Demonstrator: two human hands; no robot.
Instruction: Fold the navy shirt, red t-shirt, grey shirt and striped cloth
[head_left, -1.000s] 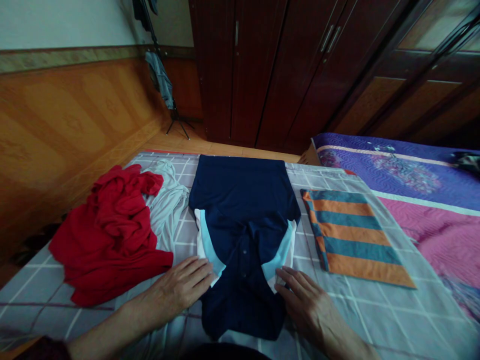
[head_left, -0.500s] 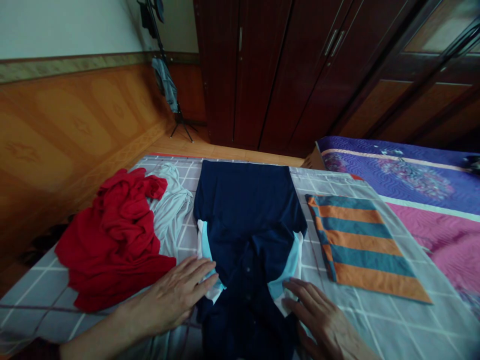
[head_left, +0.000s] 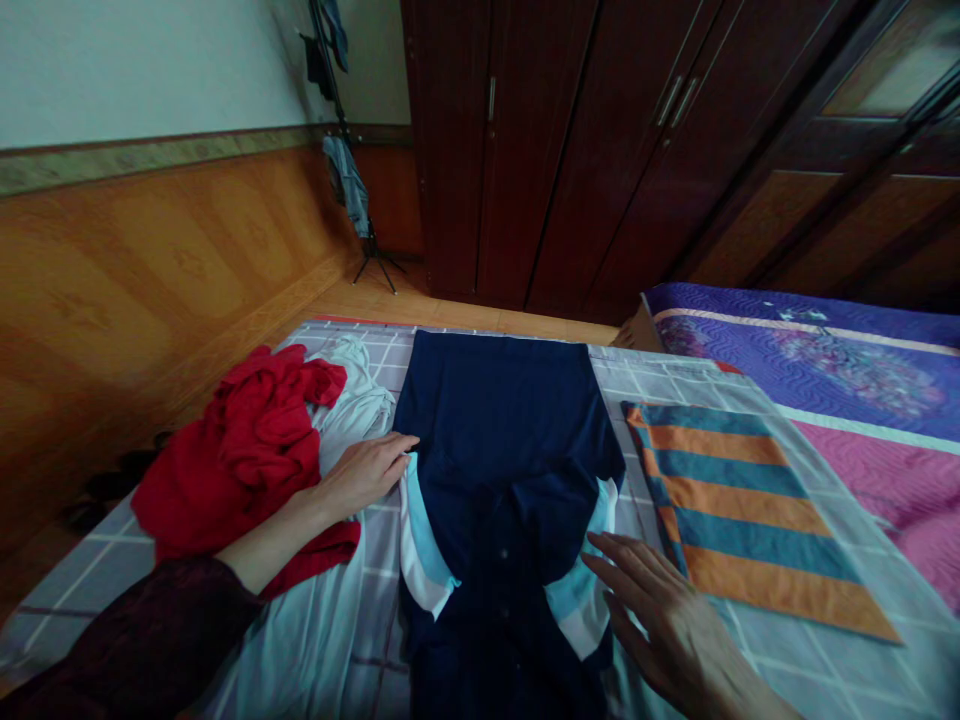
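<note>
A navy shirt [head_left: 510,400] with light blue and white side panels lies spread on the checked bedsheet, buttons facing up. My left hand [head_left: 371,472] is at the shirt's left edge, just above the left panel; its fingertips press together at the cloth there, and whether they pinch it is hard to tell. My right hand [head_left: 656,600] rests beside the right panel, fingers spread and fingertips near the cloth, holding nothing. Right of the shirt lies a flat, folded orange and teal striped cloth [head_left: 750,510].
On the left are a heaped red cloth [head_left: 247,440] and a pale cloth [head_left: 360,400]. The checked bedsheet [head_left: 780,660] reaches a far edge before a dark wardrobe [head_left: 540,150]. A coat stand [head_left: 341,120] is at back left, a purple and pink bed [head_left: 840,360] at right.
My left hand has moved up along the shirt's left edge, from the lower panel to its top. My right hand has shifted slightly right. The camera view has tilted a little.
</note>
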